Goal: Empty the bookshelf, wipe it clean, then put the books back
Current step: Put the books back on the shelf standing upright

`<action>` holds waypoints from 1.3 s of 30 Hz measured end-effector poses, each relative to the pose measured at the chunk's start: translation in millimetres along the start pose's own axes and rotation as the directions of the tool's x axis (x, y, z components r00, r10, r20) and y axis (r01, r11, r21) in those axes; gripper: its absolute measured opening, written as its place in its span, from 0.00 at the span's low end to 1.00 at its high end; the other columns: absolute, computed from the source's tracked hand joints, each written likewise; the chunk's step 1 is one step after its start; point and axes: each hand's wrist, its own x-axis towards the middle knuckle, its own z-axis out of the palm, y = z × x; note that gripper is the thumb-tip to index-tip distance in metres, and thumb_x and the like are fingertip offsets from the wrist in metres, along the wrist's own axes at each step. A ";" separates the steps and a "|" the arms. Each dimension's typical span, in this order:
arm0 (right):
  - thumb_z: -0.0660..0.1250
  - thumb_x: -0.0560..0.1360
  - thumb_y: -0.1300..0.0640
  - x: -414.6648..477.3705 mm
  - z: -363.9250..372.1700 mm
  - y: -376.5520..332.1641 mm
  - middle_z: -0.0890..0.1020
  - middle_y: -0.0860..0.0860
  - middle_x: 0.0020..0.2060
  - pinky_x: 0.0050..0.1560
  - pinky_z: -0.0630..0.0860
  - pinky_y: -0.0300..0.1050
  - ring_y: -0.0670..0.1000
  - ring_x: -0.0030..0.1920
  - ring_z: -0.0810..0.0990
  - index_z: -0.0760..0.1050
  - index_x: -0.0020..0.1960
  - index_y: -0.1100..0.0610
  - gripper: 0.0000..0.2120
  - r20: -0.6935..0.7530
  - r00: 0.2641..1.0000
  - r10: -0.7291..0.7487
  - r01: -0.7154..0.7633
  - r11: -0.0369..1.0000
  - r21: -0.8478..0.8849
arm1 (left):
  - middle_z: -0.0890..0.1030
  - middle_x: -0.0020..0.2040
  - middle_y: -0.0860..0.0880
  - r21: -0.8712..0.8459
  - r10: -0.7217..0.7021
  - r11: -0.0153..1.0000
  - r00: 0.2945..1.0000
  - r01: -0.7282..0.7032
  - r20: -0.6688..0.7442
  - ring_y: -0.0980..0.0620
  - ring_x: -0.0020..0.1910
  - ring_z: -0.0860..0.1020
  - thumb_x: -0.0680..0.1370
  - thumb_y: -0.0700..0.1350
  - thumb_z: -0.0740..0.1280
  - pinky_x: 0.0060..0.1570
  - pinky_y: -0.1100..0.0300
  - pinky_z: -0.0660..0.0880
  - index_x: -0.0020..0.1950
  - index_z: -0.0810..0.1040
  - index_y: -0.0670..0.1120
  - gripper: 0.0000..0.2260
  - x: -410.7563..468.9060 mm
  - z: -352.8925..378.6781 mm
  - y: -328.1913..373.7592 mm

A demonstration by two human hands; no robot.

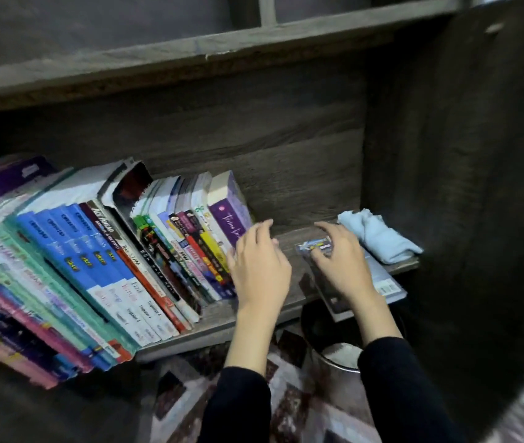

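Observation:
A long row of leaning books point(104, 251) fills the left and middle of the dark wooden shelf point(289, 244). The purple book point(231, 219) is the last one on the right of the row. My left hand point(259, 266) rests against that end of the row, fingers fairly straight. Flat on the shelf to the right lies a thin dark book point(379, 282), jutting over the front edge. My right hand point(340, 260) lies on top of it, fingers curled at its far end. A folded light blue cloth point(379, 238) sits in the right corner.
The shelf's right side panel point(446, 155) stands close beside the cloth, and another shelf board point(190, 59) runs overhead. Below the shelf edge stands a dark round bin point(334, 343) with something white inside, on a patterned floor covering point(286, 404).

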 end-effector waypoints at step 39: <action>0.66 0.74 0.69 -20.0 -48.7 -3.0 0.75 0.45 0.56 0.37 0.81 0.52 0.53 0.50 0.82 0.62 0.67 0.49 0.28 0.141 0.962 0.235 -0.262 0.641 0.721 | 0.72 0.68 0.51 -0.460 -0.137 0.853 0.956 0.247 0.259 0.58 0.60 0.70 0.81 0.47 0.60 0.59 0.63 0.65 0.70 0.70 0.51 0.17 -4.7 20.2 -13.8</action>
